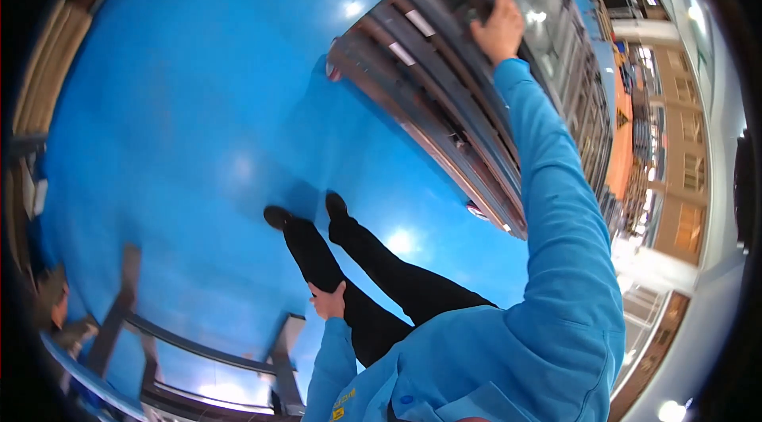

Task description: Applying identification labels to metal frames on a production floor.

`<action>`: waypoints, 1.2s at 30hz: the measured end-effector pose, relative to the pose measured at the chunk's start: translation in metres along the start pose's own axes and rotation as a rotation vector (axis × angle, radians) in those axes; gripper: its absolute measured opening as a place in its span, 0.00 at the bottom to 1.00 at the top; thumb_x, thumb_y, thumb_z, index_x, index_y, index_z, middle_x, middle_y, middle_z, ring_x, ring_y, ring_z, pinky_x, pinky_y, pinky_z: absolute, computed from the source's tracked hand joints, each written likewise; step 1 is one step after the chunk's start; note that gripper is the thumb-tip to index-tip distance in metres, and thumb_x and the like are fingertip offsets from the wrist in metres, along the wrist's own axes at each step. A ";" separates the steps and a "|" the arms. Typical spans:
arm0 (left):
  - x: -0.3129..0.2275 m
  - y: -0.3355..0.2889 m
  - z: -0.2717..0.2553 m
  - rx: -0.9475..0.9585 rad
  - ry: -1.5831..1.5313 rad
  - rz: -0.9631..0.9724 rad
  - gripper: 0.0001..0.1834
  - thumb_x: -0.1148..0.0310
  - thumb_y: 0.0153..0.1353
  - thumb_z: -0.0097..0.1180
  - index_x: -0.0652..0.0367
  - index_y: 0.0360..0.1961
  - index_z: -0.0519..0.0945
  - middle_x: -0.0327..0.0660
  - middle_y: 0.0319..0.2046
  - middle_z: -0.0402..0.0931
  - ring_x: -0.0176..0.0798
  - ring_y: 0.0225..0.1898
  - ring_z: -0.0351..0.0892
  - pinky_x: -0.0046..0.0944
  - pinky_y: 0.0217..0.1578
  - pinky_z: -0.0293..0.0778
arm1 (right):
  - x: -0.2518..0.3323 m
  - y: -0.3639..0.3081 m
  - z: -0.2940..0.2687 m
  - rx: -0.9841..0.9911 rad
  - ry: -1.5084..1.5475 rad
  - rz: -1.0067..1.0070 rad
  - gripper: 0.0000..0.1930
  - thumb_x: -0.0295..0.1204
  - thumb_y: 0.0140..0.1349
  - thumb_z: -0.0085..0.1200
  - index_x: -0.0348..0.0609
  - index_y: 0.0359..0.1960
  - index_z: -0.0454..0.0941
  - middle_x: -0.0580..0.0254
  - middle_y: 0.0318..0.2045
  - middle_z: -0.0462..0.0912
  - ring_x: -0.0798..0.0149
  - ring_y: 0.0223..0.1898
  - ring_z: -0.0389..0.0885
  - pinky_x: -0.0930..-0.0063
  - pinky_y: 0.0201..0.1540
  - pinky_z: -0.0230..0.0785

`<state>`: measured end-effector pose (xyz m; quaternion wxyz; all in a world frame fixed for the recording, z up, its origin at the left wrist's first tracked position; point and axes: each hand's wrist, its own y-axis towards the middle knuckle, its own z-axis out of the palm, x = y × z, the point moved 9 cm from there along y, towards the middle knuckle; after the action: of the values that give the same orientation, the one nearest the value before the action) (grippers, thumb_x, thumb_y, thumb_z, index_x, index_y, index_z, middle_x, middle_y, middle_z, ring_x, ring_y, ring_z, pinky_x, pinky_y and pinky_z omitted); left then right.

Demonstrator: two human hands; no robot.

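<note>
My right hand [502,28] reaches out at the upper right. It takes hold of the top edge of a dark-framed glass panel [548,33], thumb on the near side and fingers over the frame. Several similar dark frames [444,65] lean beside it in one row, with white labels on their edges. A small wheel [333,69] shows under the row's far end. Low by my left thigh hangs my left hand [328,301], holding nothing, thumb and fingers apart.
Glossy blue floor [206,105] spreads around my feet. A dark metal rack [202,354] stands at the lower left, with a person [59,307] partly seen beyond it. Brown boards [51,65] lie along the left rim. Shelves and an orange surface [621,148] fill the far right.
</note>
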<state>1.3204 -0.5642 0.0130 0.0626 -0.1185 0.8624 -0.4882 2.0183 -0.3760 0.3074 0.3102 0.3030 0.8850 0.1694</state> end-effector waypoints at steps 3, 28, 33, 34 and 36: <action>0.002 0.008 0.001 0.101 -0.061 0.173 0.50 0.42 0.48 0.57 0.56 0.64 0.47 0.63 0.49 0.63 0.63 0.42 0.71 0.49 0.46 0.68 | -0.013 0.001 -0.007 0.087 0.108 -0.030 0.41 0.40 0.38 0.59 0.37 0.57 0.58 0.46 0.54 0.65 0.48 0.52 0.67 0.64 0.52 0.59; -0.180 -0.051 -0.005 0.222 1.055 1.015 0.21 0.55 0.55 0.51 0.63 0.17 0.76 0.46 0.17 0.74 0.47 0.18 0.70 0.45 0.20 0.65 | -0.048 -0.778 -0.144 1.109 1.430 0.972 0.09 0.33 0.52 0.47 0.42 0.28 0.78 0.58 0.21 0.77 0.65 0.23 0.76 0.75 0.24 0.68; -0.328 -0.135 0.047 0.351 0.454 1.003 0.10 0.67 0.47 0.52 0.61 0.16 0.76 0.44 0.18 0.74 0.42 0.20 0.69 0.38 0.25 0.68 | -0.071 -0.771 -0.199 0.957 1.561 2.109 0.09 0.32 0.53 0.49 0.41 0.30 0.79 0.62 0.20 0.77 0.68 0.23 0.75 0.79 0.23 0.68; -0.364 -0.174 0.066 0.386 0.440 1.039 0.10 0.67 0.49 0.51 0.61 0.17 0.75 0.44 0.18 0.74 0.40 0.21 0.69 0.37 0.26 0.68 | -0.071 -0.772 -0.211 0.931 1.555 2.156 0.10 0.33 0.53 0.50 0.41 0.31 0.79 0.63 0.20 0.77 0.69 0.23 0.75 0.79 0.24 0.68; -0.423 -0.246 0.106 0.466 0.415 1.112 0.10 0.67 0.53 0.50 0.61 0.19 0.74 0.42 0.20 0.75 0.37 0.23 0.70 0.34 0.28 0.68 | -0.063 -0.795 -0.228 0.903 1.512 2.151 0.10 0.32 0.53 0.50 0.40 0.32 0.79 0.62 0.23 0.78 0.68 0.23 0.75 0.78 0.23 0.68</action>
<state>1.7875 -0.6613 0.1659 0.1622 0.4605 0.6605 -0.5704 1.5665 -1.0451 0.1187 -0.6433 0.7367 0.1488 0.1457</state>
